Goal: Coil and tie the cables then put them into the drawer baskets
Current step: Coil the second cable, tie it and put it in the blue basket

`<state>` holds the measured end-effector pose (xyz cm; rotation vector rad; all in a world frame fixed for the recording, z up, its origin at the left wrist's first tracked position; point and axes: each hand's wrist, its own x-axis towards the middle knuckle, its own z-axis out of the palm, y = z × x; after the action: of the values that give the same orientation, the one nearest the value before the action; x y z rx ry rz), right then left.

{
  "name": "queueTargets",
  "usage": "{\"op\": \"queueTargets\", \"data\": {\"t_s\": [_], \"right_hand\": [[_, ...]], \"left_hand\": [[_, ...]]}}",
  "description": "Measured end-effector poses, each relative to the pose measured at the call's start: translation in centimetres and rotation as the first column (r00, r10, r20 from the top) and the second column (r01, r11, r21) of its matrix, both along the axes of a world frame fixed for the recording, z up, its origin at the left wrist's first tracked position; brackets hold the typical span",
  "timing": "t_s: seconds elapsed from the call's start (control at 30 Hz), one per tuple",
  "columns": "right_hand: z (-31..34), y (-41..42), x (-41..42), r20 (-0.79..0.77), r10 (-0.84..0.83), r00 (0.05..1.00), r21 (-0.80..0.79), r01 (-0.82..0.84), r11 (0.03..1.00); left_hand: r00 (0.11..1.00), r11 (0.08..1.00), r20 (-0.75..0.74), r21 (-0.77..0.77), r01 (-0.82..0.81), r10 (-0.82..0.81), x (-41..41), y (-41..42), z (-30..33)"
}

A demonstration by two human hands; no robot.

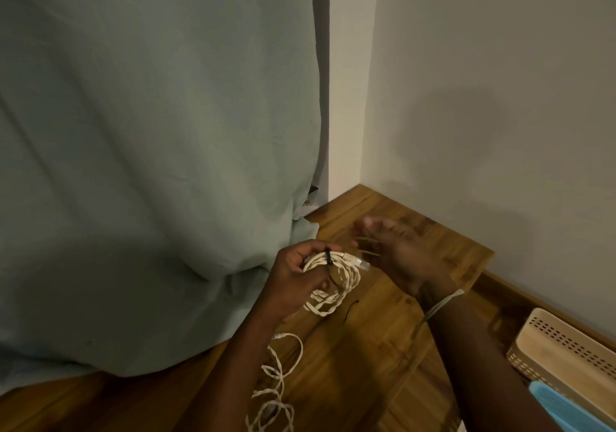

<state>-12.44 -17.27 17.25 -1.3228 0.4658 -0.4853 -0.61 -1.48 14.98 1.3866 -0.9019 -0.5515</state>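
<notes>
The left hand (296,278) grips a coiled white cable (333,281) above the wooden table (383,348), its fingers curled round the top of the bundle and the thumb lying across the front of the loops. A thin black tie (328,257) wraps the strands at the top of the coil, just beside the fingertips, and the cable's clear plug (360,262) sticks out to the right of it. The loops hang down below the hand, twisted and uneven. The right hand (396,251) is just to the right of the coil, blurred by motion; its fingers are spread toward the far left and seem to have loose strands running across them, but whether it holds anything cannot be told. A light cord band (443,303) circles the right wrist. A second white cable (280,388) lies loose on the near part of the table, below the left forearm, in open, untied loops. A short dark strand (350,311) lies on the wood just below the hanging coil. At the near right, beyond the table's edge, stands a pale perforated basket (566,348), and a blue cloth-like thing (563,408) lies against its near side. A grey-green curtain (150,148) fills the left and spills onto the table; a plain wall (500,98) is to the right.
</notes>
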Motion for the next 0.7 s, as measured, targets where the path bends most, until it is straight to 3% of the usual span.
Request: {"op": "queueTargets", "data": {"t_s": [0.07,0.17,0.33,0.47,0.7], "right_hand": [[-0.6,-0.4,0.6,-0.098,0.125,0.987,0.098,-0.116,0.988],[-2.0,-0.2,1.2,-0.192,0.32,0.928,0.093,-0.307,0.947],[-2.6,-0.3,1.4,-0.067,0.464,0.883,0.155,-0.45,0.879],[-3.4,-1.1,1.5,-0.041,0.546,0.837,0.036,-0.544,0.838],[-2.7,-1.6,1.2,-0.051,0.28,0.959,-0.155,-0.284,0.946]], "left_hand": [[0.996,0.999,0.077,-0.012,0.039,-0.038,-0.1,0.2,0.3],[0.985,0.998,0.163,-0.024,0.061,-0.056,-0.1,0.4,0.6],[0.988,0.998,0.139,-0.026,0.066,-0.061,0.1,0.7,0.8],[0.995,0.998,0.086,-0.035,0.059,-0.056,-0.1,0.9,0.9],[1.0,1.0,0.021,-0.021,0.021,-0.021,0.1,1.0,0.5]]}}
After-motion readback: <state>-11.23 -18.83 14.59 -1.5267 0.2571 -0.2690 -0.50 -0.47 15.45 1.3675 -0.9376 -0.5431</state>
